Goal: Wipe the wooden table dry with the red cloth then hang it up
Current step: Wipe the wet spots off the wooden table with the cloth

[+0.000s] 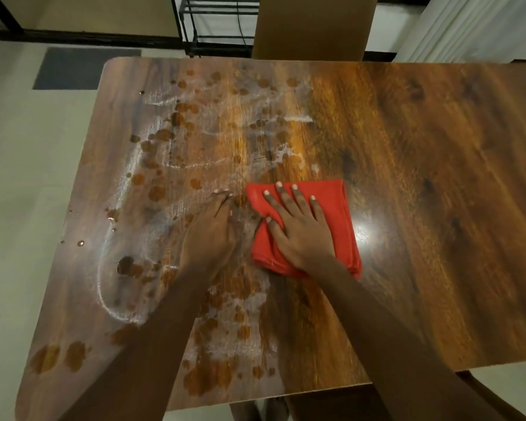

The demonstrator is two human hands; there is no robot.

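Because the red cloth (305, 226) is folded into a thick soft pad, it looks light and limp, likely to drag well over the wood and soak up water, growing heavier and clingier as it does; it probably wants pressing flat under the palm for wiping, then pinching by one corner or edge for hanging. It lies near the centre of the wooden table (438, 177), with the right hand (298, 230) spread flat on top, fingers splayed and pressing down rather than curled around it. The left hand (208, 233) rests just beside the cloth at its nine o'clock, flat on the bare wet wood, holding nothing. Water droplets and pale smears (170, 141) cover the table from about seven through twelve o'clock of the cloth, while the side toward three o'clock looks dry and glossy. No container stands on the table. A black metal rack (216, 25) stands beyond the far edge at twelve o'clock, and whether anything rests on it cannot be told.
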